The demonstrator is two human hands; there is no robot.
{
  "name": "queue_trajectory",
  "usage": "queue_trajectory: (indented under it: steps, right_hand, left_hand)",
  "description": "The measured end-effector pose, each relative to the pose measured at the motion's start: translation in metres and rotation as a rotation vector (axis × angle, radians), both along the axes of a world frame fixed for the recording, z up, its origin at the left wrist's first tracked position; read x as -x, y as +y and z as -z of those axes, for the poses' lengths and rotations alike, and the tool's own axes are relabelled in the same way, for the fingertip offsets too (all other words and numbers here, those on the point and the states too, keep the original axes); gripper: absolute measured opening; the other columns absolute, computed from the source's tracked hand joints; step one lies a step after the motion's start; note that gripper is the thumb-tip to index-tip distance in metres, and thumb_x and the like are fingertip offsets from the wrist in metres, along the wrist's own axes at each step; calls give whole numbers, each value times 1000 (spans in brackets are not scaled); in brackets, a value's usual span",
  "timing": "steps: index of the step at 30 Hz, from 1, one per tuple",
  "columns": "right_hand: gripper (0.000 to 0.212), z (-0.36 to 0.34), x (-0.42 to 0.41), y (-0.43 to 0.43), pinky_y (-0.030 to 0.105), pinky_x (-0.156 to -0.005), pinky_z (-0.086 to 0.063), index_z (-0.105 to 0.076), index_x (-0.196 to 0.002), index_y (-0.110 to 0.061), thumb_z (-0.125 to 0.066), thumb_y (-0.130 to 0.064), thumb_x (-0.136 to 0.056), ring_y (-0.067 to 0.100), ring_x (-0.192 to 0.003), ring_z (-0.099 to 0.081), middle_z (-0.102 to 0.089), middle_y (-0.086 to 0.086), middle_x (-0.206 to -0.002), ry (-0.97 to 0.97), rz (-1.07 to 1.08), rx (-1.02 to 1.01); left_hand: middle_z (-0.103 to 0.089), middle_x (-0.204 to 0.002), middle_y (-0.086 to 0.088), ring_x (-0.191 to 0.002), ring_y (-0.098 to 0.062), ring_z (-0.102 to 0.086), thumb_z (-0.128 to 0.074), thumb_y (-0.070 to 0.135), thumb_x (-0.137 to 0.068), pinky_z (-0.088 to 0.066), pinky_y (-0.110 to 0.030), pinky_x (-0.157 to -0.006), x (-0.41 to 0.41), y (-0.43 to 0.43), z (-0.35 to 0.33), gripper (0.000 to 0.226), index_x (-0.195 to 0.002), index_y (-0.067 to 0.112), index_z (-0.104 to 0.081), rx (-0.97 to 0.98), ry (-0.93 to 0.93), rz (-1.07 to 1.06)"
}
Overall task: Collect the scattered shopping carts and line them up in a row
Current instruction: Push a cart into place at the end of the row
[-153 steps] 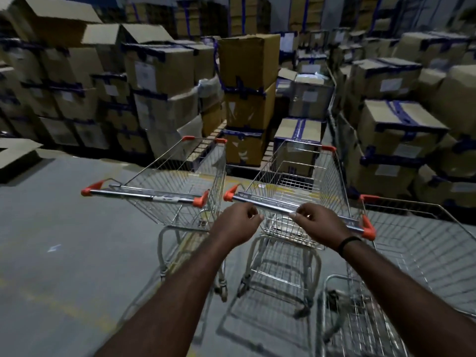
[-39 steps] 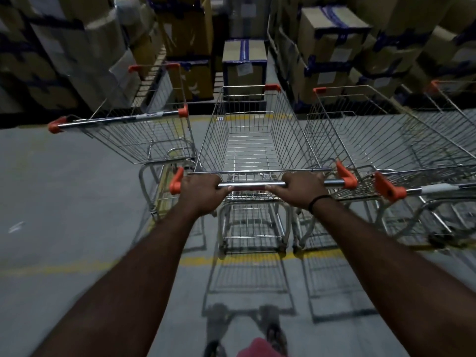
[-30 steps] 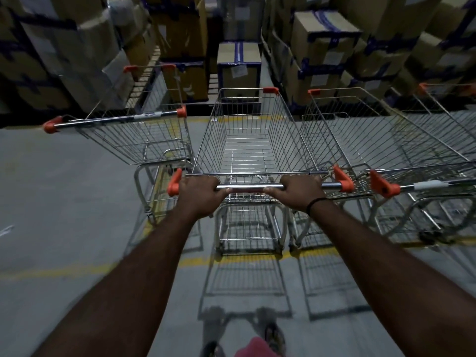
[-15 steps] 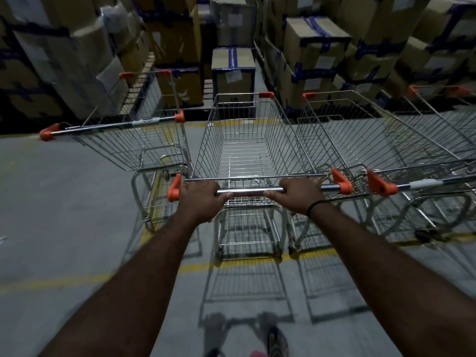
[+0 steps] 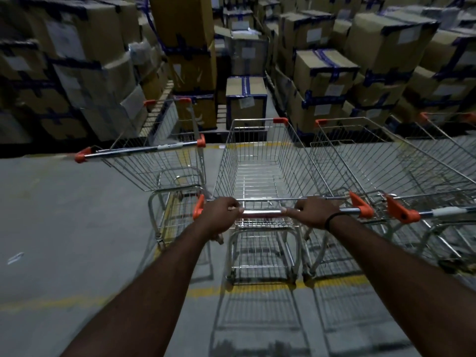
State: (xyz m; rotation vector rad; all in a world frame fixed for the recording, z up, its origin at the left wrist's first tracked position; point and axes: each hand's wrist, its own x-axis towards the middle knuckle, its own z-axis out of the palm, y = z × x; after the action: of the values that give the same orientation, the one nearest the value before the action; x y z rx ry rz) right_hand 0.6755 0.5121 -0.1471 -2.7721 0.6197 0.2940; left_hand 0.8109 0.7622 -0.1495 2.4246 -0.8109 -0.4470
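Records left hand (image 5: pixel 219 218) and right hand (image 5: pixel 315 213) curled round the handle bar (image 5: pixel 262 213) of the middle cart (image 5: pixel 260 173). Places that cart's rear wheels at the yellow floor line (image 5: pixel 206 291), close alongside the right cart (image 5: pixel 381 161). Notes the left cart (image 5: pixel 159 166) just beside it, set further forward. Logs stacked cardboard boxes (image 5: pixel 322 73) beyond.

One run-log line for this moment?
left hand, right hand: grip middle cart handle | left cart: further forward | right cart: alongside

The middle cart (image 5: pixel 257 176) is gleaming as glossy wire metal — its end caps (image 5: pixel 360 206) are showing smooth orange plastic. At twelve o'clock, boxes (image 5: pixel 246 99) are showing matt cardboard; the floor (image 5: pixel 64 215) is looking matt.
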Motion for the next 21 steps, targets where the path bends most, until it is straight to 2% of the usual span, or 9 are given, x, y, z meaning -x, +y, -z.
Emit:
queue_trajectory:
  steps: [2,4,7,9,11,15,18,21]
  right_hand:
    - [75,-6,-13,14,52,-107,-34,-67,-101,-29,-28,-90,-80,21,-100,-62,-69,-3,-101,-49,-7,22]
    - [68,-11,-28,35,52,-107,-31,-66,-99,-31,-32,-87,-83,19,-101,-62,-68,-6,-99,-99,-24,9]
    - [63,-19,-54,66,48,-103,-38,-66,-92,-30,-34,-84,-86,17,-94,-63,-68,-8,-90,-155,-42,-38]
    - [62,-27,-71,85,45,-98,-44,-67,-88,-27,-37,-82,-88,18,-92,-62,-68,-9,-86,-202,-43,-89]
    - [62,-36,-88,104,44,-88,-50,-67,-84,-23,-41,-79,-89,19,-86,-63,-68,-6,-82,-260,-48,-191]
    - [55,-54,-121,146,40,-75,-50,-63,-74,-21,-47,-70,-93,16,-74,-60,-64,-1,-74,-357,-97,-343]
    - [50,-64,-143,175,38,-71,-48,-64,-76,-21,-49,-65,-95,19,-74,-61,-65,0,-76,-384,-162,-397]
    - [49,-67,-166,195,36,-73,-51,-66,-79,-24,-47,-67,-95,20,-78,-64,-68,0,-80,-382,-223,-426]
  left_hand:
    - [-71,-118,-3,-113,-20,-63,-62,38,-97,-37,-27,-95,-4,8,-11,30,-114,16,-72,76,-26,-21]
    - [-71,-115,-3,-107,-19,-64,-63,35,-98,-43,-27,-85,-8,19,-23,29,-114,12,-72,143,-25,-40]
    - [-71,-101,-1,-89,-21,-69,-61,37,-99,-52,-31,-73,-19,41,-41,26,-109,15,-72,228,-9,-99]
    - [-69,-89,4,-84,-19,-69,-60,41,-99,-47,-28,-66,-29,58,-48,25,-102,20,-72,266,-24,-146]
    - [-70,-88,7,-88,-16,-67,-58,45,-98,-41,-27,-68,-42,76,-51,25,-97,24,-71,275,-55,-180]
    - [-73,-92,7,-89,-13,-67,-58,48,-98,-50,-30,-77,-61,111,-59,28,-101,24,-72,329,-44,-255]
    - [-68,-77,10,-77,-10,-64,-58,47,-98,-47,-29,-68,-73,131,-61,23,-85,30,-65,364,-50,-281]
    - [-70,-76,9,-76,-8,-66,-57,50,-98,-53,-33,-73,-87,146,-61,26,-79,34,-63,379,-42,-310]
